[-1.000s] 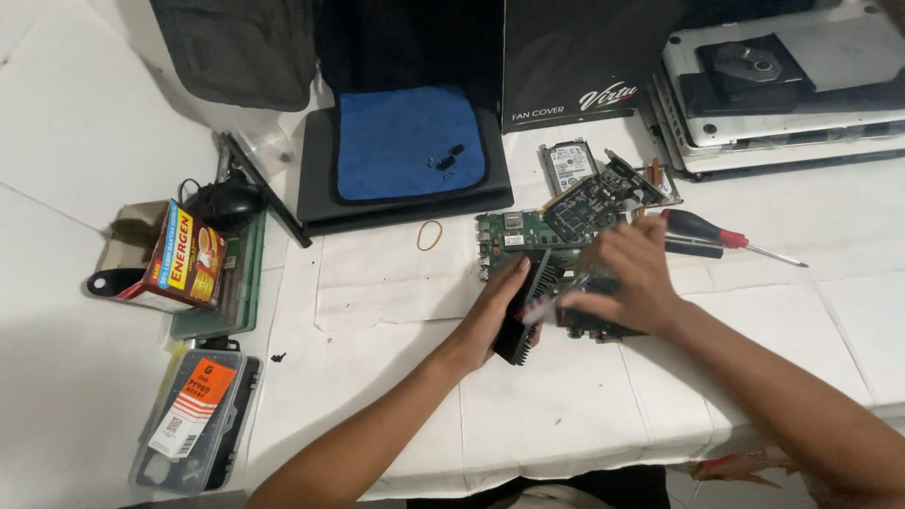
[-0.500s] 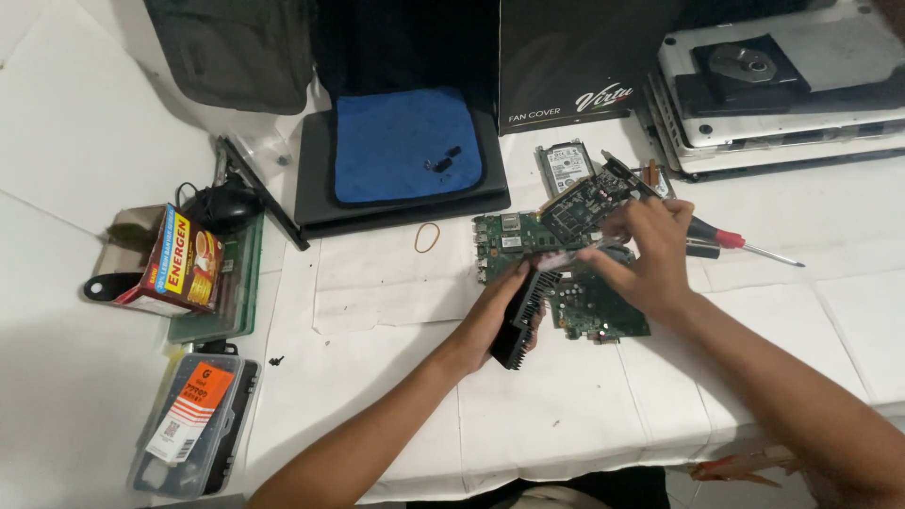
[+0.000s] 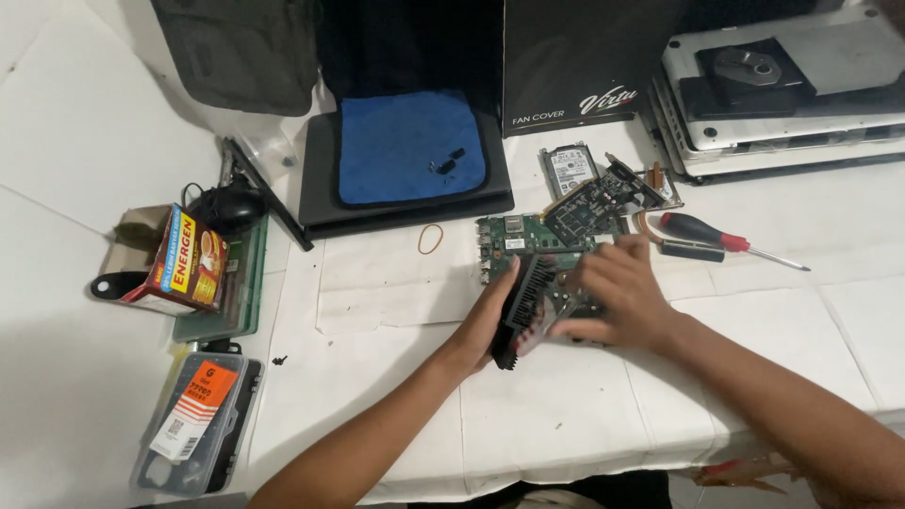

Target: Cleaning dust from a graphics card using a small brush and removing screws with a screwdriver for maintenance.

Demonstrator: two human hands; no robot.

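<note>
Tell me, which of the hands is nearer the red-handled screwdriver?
Right. The right hand lies just left of the red-handled screwdriver; the left hand is farther left, holding the black finned part.

Left hand: bare forearm rising from the lower edge, palm turned inward, grip closed on the left side of the black finned heatsink. Right hand: forearm entering from the lower right, fingers curled, grip pressed against the heatsink's right side.
</note>
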